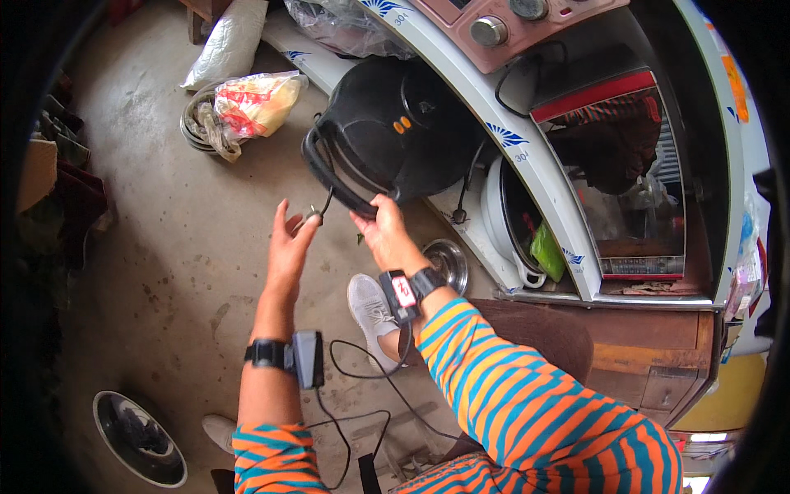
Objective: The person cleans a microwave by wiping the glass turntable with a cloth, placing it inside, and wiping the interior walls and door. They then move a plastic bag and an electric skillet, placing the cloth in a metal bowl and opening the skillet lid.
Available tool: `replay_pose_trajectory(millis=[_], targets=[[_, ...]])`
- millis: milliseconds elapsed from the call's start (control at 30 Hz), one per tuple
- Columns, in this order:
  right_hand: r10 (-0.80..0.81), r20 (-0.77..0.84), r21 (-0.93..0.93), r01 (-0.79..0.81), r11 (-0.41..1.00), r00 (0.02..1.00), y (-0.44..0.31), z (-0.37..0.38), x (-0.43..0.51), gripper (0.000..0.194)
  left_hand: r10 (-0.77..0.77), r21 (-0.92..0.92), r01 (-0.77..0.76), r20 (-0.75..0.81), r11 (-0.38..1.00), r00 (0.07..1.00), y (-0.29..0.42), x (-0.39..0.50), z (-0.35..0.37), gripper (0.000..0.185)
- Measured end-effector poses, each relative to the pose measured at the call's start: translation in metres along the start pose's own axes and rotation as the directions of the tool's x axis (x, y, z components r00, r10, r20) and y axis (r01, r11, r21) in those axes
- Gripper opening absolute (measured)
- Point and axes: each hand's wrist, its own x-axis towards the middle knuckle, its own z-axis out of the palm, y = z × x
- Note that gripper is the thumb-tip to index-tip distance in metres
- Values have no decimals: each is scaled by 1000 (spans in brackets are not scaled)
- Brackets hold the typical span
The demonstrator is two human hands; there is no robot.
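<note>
A black electric griddle [370, 117] with two orange indicator lights is tilted at the edge of a low shelf. My right hand [386, 225] grips the near end of its curved handle [333, 179], thumb on top. Just left of it, my left hand [293, 231] is raised with fingers apart. A power plug [315, 214] on a black cord hangs at the left thumb tip; whether the thumb touches it is unclear. Both wrists carry strapped devices joined to a black cable.
On the shelf beside the griddle sit another plug [459, 215] and a white-rimmed pot [494, 191] with a green packet [547, 253]. A steel bowl [460, 265] lies near my shoe [370, 302]. Bagged goods [253, 108] and a dark basin [139, 438] stand on the concrete floor.
</note>
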Motion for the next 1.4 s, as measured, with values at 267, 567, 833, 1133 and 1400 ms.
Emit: replay_pose_trajectory(millis=[267,567,833,1133,1400], targets=[[-55,-1,-17,55,998,998,0,-14,-48,7,-219,-278,190,-76,942,973,18,58,38,104],[79,130,60,-87,994,988,-36,-34,-47,24,-76,-143,72,-24,987,997,12,69,58,32],[-1,138,-3,1,1000,990,-4,-64,-73,20,-165,-405,114,-92,907,982,4,8,48,60],[77,207,-73,-63,995,975,43,-93,-159,18,-162,-517,30,-213,856,964,-9,-97,1,57],[205,312,-261,-124,957,928,75,-128,-230,10,-214,-615,-96,-410,782,887,-42,-222,-30,60]])
